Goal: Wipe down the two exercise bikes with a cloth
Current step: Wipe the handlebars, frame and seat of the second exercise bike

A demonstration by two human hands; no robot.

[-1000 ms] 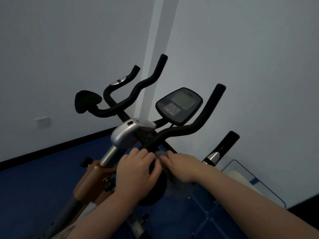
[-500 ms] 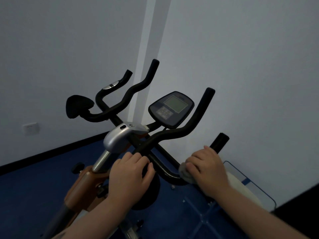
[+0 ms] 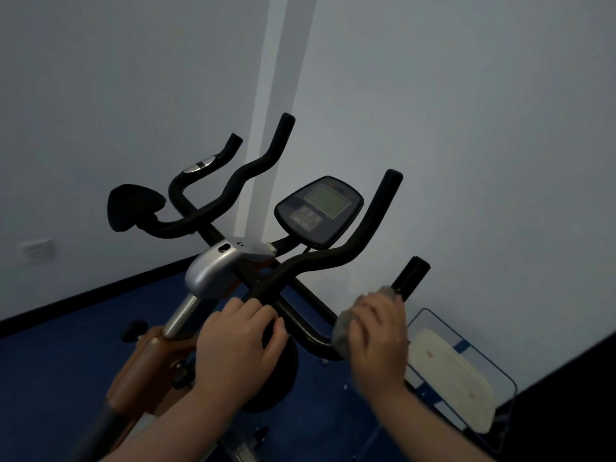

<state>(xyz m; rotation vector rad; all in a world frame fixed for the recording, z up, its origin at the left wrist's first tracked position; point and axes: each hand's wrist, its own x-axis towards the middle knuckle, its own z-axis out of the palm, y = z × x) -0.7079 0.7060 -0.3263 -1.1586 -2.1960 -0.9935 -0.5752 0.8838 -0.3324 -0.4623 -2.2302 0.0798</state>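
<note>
— What changed? Our right hand [image 3: 378, 335], fingers curled round the grey cloth [image 3: 343, 331], has slid outward along the near handlebar [image 3: 408, 278].
— And our left hand [image 3: 236, 341]? It still grips the centre bar; that grip is nearly wiped.

Nothing here can be read. The dark oval console [image 3: 319, 211] mounted between the black handlebars has a pale grey-green screen [image 3: 328, 201], but the screen shows no digits or words. Below that sits a cluster of small grey buttons [image 3: 306, 218], whose markings are too blurred to make out. The silver plastic cover [image 3: 220, 266] on the handlebar stem carries a small dark mark near its top, too small to tell whether it is a logo or lettering. The white wall socket plate [image 3: 36, 250] at the left shows no legible print.
</note>
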